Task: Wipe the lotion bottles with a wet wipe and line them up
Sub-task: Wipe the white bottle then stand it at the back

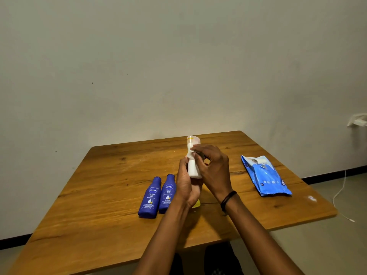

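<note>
The left grip [186, 185] is closed around the lower part of a white bottle [193, 171] and holds it above the middle of the counter [99, 195]. The top of the bottle points to 12 o'clock, away from the person. A thin wipe [191, 143] is wrapped over the upper part of this bottle, and some yellow shows through it near the top. The right grip [214, 171] comes from 5 o'clock, and its curled fingers pinch the wipe against the bottle near the neck. A dark band [228, 199] sits on the right wrist. Below the left palm a yellow piece [197, 204] shows; I cannot tell if it belongs to the white bottle.

At 8 o'clock from the hands, the left blue bottle [150, 197] and the right blue bottle [167, 193] lie flat on the counter, just beside each other. Their labels face up and their caps point toward about 12 o'clock. The left wrist covers part of the right one.

At 3 o'clock from the hands, well apart, a blue pack [266, 177] of wipes lies on the counter with its flap lifted at the far end. Near the counter edge at 4 o'clock there is a small white sticker [312, 198]. On the floor beyond that edge runs a white cable [339, 191].
</note>
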